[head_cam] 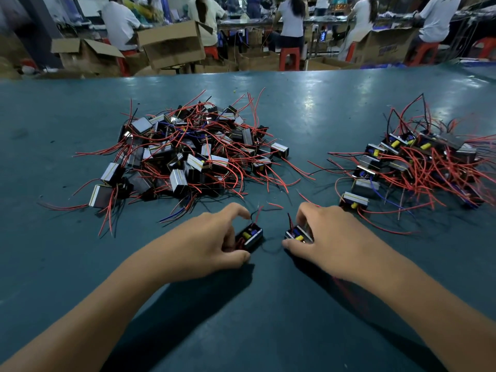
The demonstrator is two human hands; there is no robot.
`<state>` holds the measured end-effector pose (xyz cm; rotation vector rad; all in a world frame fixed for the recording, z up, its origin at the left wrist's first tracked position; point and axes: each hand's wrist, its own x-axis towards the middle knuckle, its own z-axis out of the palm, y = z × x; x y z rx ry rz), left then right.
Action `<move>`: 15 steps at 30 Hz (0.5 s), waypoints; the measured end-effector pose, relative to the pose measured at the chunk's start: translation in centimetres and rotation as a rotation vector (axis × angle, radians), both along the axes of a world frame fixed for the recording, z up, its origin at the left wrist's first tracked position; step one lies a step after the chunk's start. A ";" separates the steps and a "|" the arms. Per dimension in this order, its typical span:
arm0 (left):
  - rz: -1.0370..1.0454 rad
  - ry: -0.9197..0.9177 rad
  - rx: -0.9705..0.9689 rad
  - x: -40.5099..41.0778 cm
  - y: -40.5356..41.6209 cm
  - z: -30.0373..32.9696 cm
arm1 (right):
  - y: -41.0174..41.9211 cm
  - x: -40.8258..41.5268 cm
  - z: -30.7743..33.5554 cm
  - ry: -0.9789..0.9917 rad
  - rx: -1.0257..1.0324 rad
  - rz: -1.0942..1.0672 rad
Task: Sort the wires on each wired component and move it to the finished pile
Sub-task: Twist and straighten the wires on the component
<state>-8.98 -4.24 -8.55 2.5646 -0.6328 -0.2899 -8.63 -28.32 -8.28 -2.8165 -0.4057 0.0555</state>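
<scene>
**Two components in hand between two piles**

Near the front edge of the teal worktop, each hand held one wired component. The left hand curled its fingers and thumb around the left component, which sat on the worktop with red and black wires rising from it. The right hand gripped the right component likewise, thumb low, fingers over its far side. The two components lay just apart. Toward the far left sat a big pile of tangled components; at the right edge lay a smaller pile. Beyond the far edge stood cardboard boxes and seated people.
</scene>
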 end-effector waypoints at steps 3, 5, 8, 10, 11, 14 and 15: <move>0.008 0.107 -0.154 -0.7 -1.7 -0.8 | 1.0 -0.5 -0.5 -0.019 0.121 -0.013; 0.054 0.182 -0.251 -0.5 -1.9 -0.9 | 1.2 -0.6 -0.5 -0.024 0.168 -0.004; 0.188 0.165 -0.303 0.5 -0.6 -0.4 | 1.0 -0.4 -0.4 -0.006 0.192 -0.012; 0.182 0.145 -0.294 0.7 -0.4 -0.3 | 1.1 -0.3 -0.4 -0.018 0.229 -0.034; 0.170 0.162 -0.315 0.6 -0.7 -0.4 | 1.2 -0.3 -0.4 -0.031 0.243 -0.039; 0.099 0.138 -0.311 0.1 -1.8 -1.1 | 1.7 -0.6 -0.5 -0.057 0.272 -0.037; 0.069 0.107 -0.288 0.0 -1.9 -1.3 | 1.8 -0.7 -0.6 -0.050 0.265 -0.042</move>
